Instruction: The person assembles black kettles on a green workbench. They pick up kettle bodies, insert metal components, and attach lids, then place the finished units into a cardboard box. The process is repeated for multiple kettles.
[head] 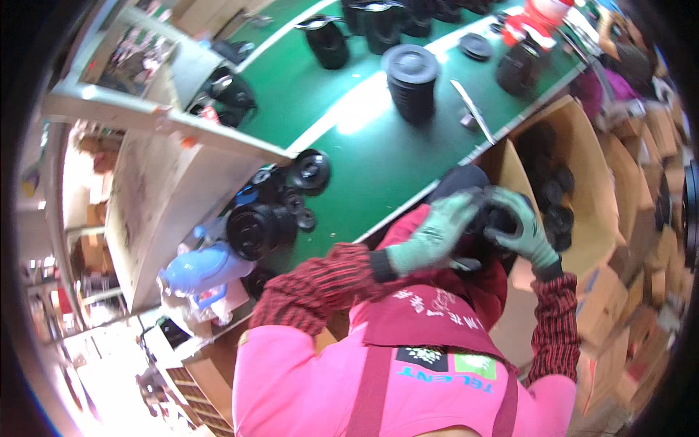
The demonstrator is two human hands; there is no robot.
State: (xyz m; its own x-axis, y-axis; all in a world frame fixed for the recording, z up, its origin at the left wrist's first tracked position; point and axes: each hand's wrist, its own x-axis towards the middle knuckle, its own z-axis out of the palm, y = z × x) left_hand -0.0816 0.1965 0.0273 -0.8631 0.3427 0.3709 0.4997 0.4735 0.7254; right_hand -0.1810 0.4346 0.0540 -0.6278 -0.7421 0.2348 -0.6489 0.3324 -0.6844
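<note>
My left hand [437,235], in a green work glove, rests against a dark part held close to my apron. On the other side, my right hand [516,226], gloved alike, curls its fingers and thumb around the black round part [494,218]. Blur and the gloves hide much of its shape. Beyond my hands, a ribbed black cylinder with a lid [412,82] stands upright on the green tabletop [349,191]. To its right lies a thin white strip [472,112], with a small block beside it.
An open cardboard box [584,191] holding black round parts stands at my right, below the table edge. More black containers [327,43] stand at the back. At left are a shelf panel [164,202], a stack of black discs [259,232] and a blue plastic bottle [205,270]. Another person [628,54] is at far right.
</note>
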